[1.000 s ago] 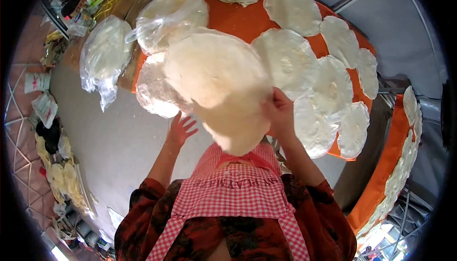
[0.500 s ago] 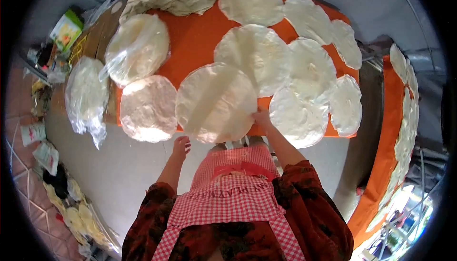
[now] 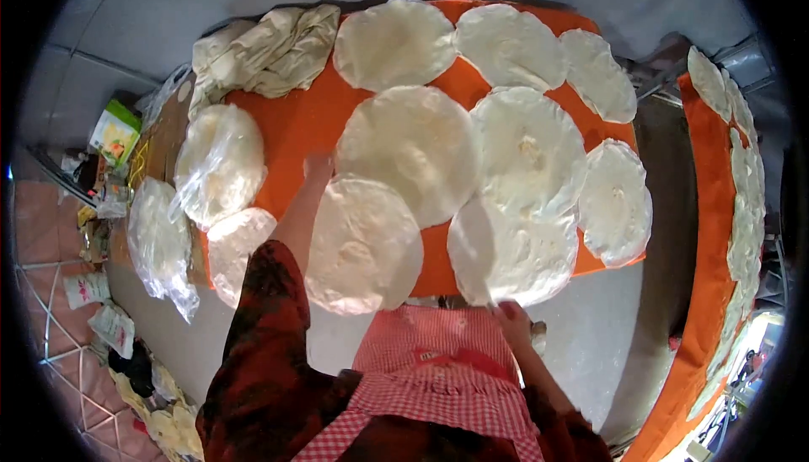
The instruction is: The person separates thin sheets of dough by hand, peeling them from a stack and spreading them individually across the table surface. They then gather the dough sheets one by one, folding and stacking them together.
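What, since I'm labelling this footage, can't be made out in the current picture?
Head view: left hand, fingers blurred.
Head view: near-left pale sheet, right part hidden by left sleeve.
Head view: apron lettering, too small and blurred.
Head view: pale object beside right hand, too small to identify.

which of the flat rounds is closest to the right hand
The round at the near edge of the orange table, just right of centre: the right hand is by its near rim, while the others lie farther away.
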`<action>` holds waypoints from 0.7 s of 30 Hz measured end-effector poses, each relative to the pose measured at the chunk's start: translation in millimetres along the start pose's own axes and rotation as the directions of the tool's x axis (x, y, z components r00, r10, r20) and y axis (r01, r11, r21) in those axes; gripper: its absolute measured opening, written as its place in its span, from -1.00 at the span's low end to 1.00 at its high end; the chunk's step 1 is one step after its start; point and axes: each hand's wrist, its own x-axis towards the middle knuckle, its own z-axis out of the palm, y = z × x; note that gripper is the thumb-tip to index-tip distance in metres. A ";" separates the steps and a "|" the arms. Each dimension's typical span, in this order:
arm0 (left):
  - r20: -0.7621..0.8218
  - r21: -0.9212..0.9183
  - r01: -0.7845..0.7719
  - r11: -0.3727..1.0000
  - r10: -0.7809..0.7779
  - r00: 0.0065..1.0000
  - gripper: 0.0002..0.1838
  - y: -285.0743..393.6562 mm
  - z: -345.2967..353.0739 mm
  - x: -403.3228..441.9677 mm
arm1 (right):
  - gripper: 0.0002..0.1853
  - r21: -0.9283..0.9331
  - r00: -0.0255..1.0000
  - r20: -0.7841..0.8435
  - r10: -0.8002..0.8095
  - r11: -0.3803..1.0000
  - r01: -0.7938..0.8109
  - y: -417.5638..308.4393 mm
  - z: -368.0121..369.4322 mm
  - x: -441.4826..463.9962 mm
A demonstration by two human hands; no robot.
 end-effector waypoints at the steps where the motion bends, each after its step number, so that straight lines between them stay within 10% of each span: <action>1: 0.058 0.280 -0.221 0.934 0.213 0.975 -0.75 14.6 -9.7 18.1 | -0.78 0.261 0.993 -0.025 0.119 0.959 -0.109 72.8 -19.2 -4.6; 2: 0.175 0.342 -0.286 0.895 0.238 0.955 -0.72 24.2 -4.2 35.0 | -0.79 0.360 0.991 -0.127 0.032 0.933 0.016 100.6 -37.9 -14.3; 9: 0.540 0.113 -0.085 0.990 0.011 0.842 -0.51 43.7 1.3 92.2 | -0.82 0.538 0.635 0.009 0.772 0.532 -0.654 226.8 -101.9 -121.3; 13: 0.395 -0.085 0.120 0.989 -0.077 0.916 -0.49 42.1 -36.5 65.7 | -0.86 -0.127 0.896 0.010 0.445 0.889 -0.440 286.5 -81.6 -125.2; 16: 0.178 -0.219 0.242 0.945 -0.205 0.962 -0.48 52.0 -33.3 46.3 | -0.86 -0.253 0.952 0.034 0.306 0.924 -0.288 250.0 -94.7 -98.6; 18: 0.088 -0.286 0.307 0.907 -0.295 0.952 -0.48 61.5 -18.5 49.4 | -0.87 -0.080 0.912 0.043 0.408 0.911 -0.404 230.8 -106.7 -92.2; 19: 0.110 -0.338 0.332 0.881 -0.314 0.943 -0.47 63.1 -10.2 52.2 | -0.83 0.379 0.770 0.136 0.623 0.686 -0.622 244.6 -108.1 -96.0; 21: 0.288 -0.462 0.404 0.790 -0.297 0.910 -0.49 55.3 5.4 58.4 | -0.81 0.478 0.667 0.065 0.742 0.564 -0.674 236.3 -116.3 -104.5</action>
